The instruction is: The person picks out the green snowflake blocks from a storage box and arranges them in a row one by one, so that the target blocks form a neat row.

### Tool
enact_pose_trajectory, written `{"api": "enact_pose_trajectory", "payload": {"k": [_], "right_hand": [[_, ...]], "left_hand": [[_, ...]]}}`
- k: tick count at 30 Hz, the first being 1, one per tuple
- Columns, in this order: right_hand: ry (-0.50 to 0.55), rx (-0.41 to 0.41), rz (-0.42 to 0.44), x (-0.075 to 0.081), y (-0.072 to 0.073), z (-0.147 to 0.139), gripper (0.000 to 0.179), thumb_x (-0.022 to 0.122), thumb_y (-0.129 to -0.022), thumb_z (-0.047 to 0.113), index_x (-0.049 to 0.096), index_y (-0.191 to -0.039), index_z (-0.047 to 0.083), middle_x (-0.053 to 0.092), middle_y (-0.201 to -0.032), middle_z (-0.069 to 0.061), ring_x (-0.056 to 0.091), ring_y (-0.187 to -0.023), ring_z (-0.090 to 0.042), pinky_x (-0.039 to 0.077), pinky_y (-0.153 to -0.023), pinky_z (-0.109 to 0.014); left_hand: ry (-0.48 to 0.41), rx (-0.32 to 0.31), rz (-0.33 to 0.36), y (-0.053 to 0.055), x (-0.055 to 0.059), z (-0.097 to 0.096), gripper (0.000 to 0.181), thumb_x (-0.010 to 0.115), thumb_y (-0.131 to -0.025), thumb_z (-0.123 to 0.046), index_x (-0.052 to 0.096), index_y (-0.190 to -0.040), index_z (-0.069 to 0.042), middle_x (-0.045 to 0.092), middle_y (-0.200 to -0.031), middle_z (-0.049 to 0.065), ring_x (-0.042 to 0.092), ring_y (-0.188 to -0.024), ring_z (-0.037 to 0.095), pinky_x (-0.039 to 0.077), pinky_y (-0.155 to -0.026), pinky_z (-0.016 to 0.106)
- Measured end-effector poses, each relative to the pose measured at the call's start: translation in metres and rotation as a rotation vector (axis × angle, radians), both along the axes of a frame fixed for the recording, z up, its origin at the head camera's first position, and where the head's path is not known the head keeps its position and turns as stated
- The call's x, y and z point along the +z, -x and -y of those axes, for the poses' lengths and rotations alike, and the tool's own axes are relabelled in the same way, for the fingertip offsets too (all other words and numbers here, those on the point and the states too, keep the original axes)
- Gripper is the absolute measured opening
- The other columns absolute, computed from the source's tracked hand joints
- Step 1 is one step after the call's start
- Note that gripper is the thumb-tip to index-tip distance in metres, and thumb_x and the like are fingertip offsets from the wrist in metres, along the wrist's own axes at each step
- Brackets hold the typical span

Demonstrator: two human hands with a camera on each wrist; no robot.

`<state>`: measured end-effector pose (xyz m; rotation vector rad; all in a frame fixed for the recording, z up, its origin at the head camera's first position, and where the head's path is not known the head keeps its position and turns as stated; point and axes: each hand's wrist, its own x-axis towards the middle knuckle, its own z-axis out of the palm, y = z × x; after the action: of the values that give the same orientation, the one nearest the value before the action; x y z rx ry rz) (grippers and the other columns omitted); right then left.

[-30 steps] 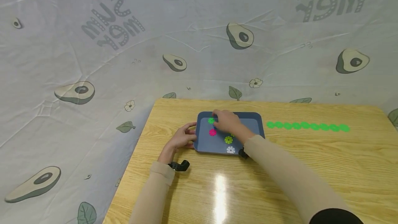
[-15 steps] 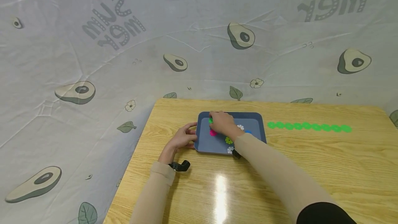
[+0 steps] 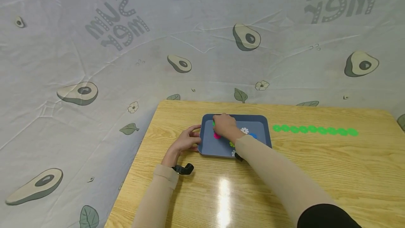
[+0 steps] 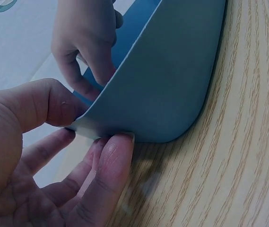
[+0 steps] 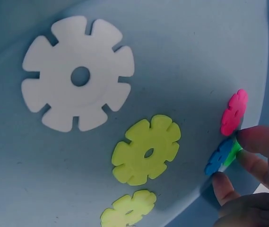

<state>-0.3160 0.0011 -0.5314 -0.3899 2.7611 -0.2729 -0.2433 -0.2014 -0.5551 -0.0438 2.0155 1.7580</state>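
My left hand (image 3: pixel 185 140) holds the left side of a blue-grey tray (image 4: pixel 167 90); in the left wrist view one fingertip lies on its rim and another against the outer wall. My right hand (image 3: pixel 225 126) reaches into the tray's far left part. Its fingertips pinch at a green notched interlocking disc (image 5: pixel 236 151), partly hidden by the fingers and a blue disc (image 5: pixel 218 156). A pink disc (image 5: pixel 235 112) lies beside them. Nearer the right wrist camera are a white disc (image 5: pixel 108 90) and two yellow-green discs, one whole (image 5: pixel 143 146) and another cut by the frame's edge.
Right of the tray, a row of several green discs (image 3: pixel 303 129) lies end to end on the wooden table (image 3: pixel 316 157). Inside the tray another white disc (image 3: pixel 244 130) and a blue disc (image 3: pixel 253 135) show. A printed cloth (image 3: pixel 202 45) hangs behind the table.
My right hand has moved slightly left and down over the green disc, uncovering a white and a blue disc to its right. The left hand stays at the tray's side.
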Motion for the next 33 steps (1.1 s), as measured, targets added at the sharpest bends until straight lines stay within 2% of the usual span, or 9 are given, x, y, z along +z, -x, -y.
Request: {"api": "enact_pose_trajectory", "payload": {"k": [7, 15, 18, 23, 33], "right_hand": [[-0.017, -0.004, 0.016, -0.004, 0.003, -0.002, 0.029, 0.063, -0.1, 0.02, 0.068, -0.128, 0.013, 0.067, -0.111, -0.01, 0.062, -0.091, -0.026, 0.057, -0.075, -0.046], [-0.023, 0.007, 0.033, 0.002, 0.001, 0.002, 0.049, 0.063, -0.101, 0.032, 0.057, -0.148, 0.018, 0.064, -0.13, -0.013, 0.062, -0.106, -0.031, 0.055, -0.079, -0.049], [-0.04, 0.02, 0.036, 0.005, 0.0, 0.004, 0.046, 0.062, -0.102, 0.028, 0.059, -0.146, 0.016, 0.064, -0.13, -0.013, 0.061, -0.107, -0.029, 0.056, -0.079, -0.048], [-0.068, 0.02, 0.039, 0.007, 0.0, 0.006, 0.038, 0.059, -0.103, 0.024, 0.063, -0.139, 0.012, 0.065, -0.123, -0.014, 0.059, -0.099, -0.026, 0.056, -0.075, -0.045], [-0.056, 0.02, 0.054, 0.007, 0.001, 0.005, 0.032, 0.061, -0.102, 0.016, 0.065, -0.133, 0.01, 0.066, -0.119, -0.014, 0.059, -0.091, -0.026, 0.056, -0.072, -0.044]], "left_hand": [[0.004, 0.0, -0.002, -0.001, 0.0, 0.001, 0.073, 0.067, -0.09, -0.002, 0.045, -0.158, -0.018, 0.057, -0.12, 0.02, 0.064, -0.085, 0.022, 0.061, -0.063, 0.034], [0.003, -0.003, -0.005, 0.0, -0.002, 0.001, 0.073, 0.066, -0.091, -0.002, 0.045, -0.158, -0.017, 0.057, -0.119, 0.019, 0.064, -0.086, 0.023, 0.061, -0.064, 0.035], [0.0, 0.002, -0.006, 0.0, -0.002, 0.001, 0.072, 0.066, -0.09, -0.001, 0.045, -0.158, -0.018, 0.057, -0.119, 0.018, 0.064, -0.087, 0.023, 0.061, -0.063, 0.034], [0.0, 0.001, -0.012, -0.001, 0.0, 0.0, 0.072, 0.066, -0.09, -0.001, 0.046, -0.157, -0.017, 0.058, -0.119, 0.019, 0.064, -0.086, 0.022, 0.061, -0.063, 0.034], [0.009, 0.008, -0.024, -0.002, -0.001, 0.0, 0.072, 0.066, -0.089, 0.0, 0.046, -0.157, -0.016, 0.059, -0.12, 0.02, 0.064, -0.086, 0.022, 0.061, -0.062, 0.033]]}}
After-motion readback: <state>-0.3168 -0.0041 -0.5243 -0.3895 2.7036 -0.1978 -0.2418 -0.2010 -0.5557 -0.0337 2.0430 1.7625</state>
